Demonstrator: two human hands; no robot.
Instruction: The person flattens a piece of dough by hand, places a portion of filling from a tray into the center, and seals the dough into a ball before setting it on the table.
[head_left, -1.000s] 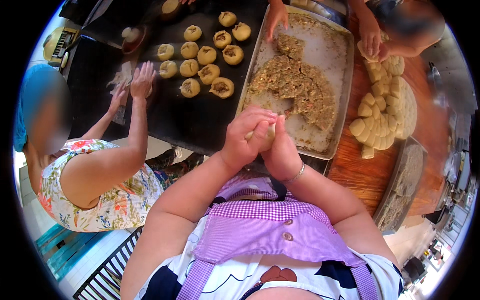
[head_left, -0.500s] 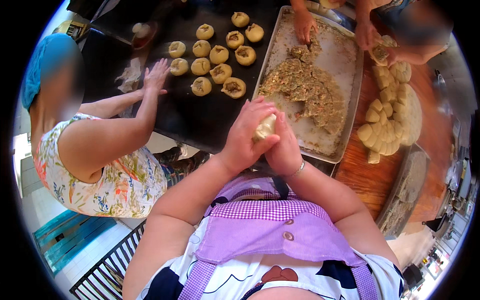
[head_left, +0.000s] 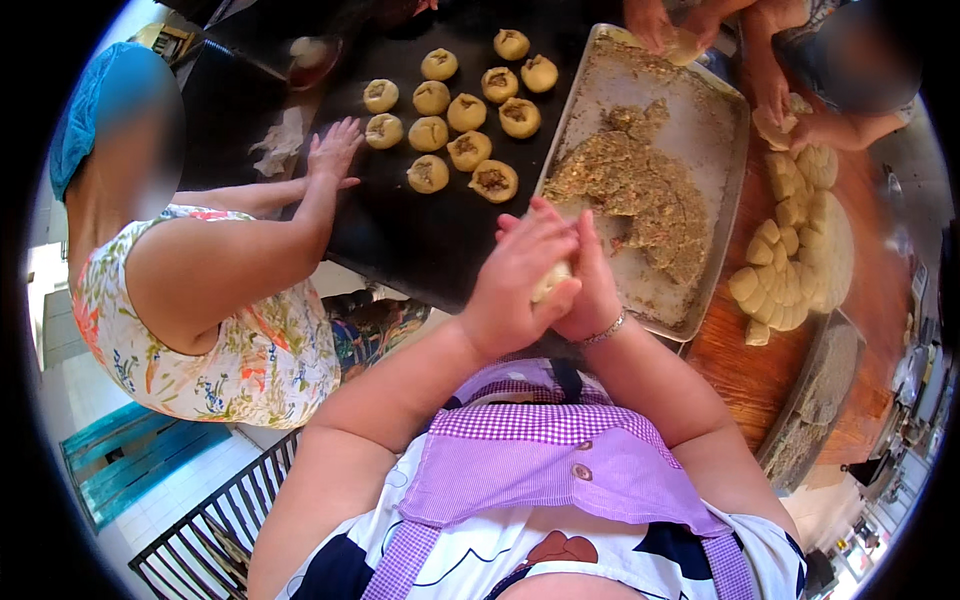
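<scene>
A pale ball of dough (head_left: 553,281) sits between my two palms, mostly covered by them. My left hand (head_left: 512,285) wraps it from the left, thumb bent across the front. From the other side my right hand (head_left: 592,285) presses against it, fingers pointing up and away. Both are held in the air over the near edge of a large metal tray (head_left: 718,125). In that tray lies a mound of chopped, brownish filling (head_left: 650,185). Left of it, several round filled buns (head_left: 466,112), most with puckered or open tops, stand on a dark flat surface (head_left: 400,235).
Cut dough pieces (head_left: 775,265) lie beside a larger slab of dough (head_left: 832,250) on the wooden table (head_left: 725,375). At left, a co-worker's hands (head_left: 335,155) are by the buns. Other people's hands (head_left: 650,25) hold dough at the tray's far end; another pair (head_left: 785,125) works at upper right.
My hands have turned and closed further around the dough, so less of it shows. A co-worker's hand has left the filling for the tray's far edge. The whole view has shifted slightly.
</scene>
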